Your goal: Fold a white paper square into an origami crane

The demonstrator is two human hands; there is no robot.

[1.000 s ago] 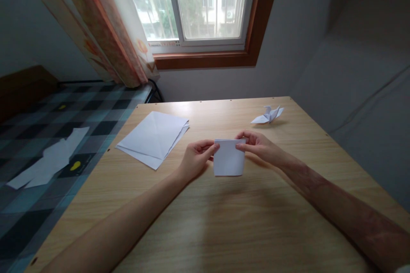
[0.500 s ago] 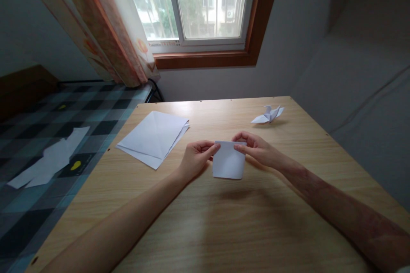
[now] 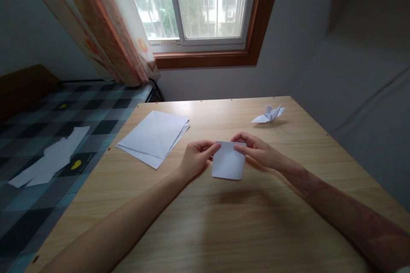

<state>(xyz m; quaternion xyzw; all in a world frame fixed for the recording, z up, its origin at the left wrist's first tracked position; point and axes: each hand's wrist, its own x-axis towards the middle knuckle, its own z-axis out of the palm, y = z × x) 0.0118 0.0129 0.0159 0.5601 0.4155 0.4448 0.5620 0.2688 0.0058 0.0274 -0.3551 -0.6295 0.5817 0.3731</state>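
Over the middle of the wooden table (image 3: 160, 222) I hold a small folded square of white paper (image 3: 228, 164). My left hand (image 3: 199, 155) pinches its upper left corner, thumb on the near face and fingers behind. At the upper right, my right hand (image 3: 253, 148) grips it the same way, with the fingertips partly hidden behind the sheet. The paper hangs tilted above the tabletop and casts a shadow below.
A stack of white paper sheets (image 3: 155, 134) lies at the table's back left. A folded paper crane (image 3: 269, 115) stands at the back right. Paper strips (image 3: 53, 158) rest on the checked bed (image 3: 28, 217) to the left. The window (image 3: 208, 4) is beyond the table.
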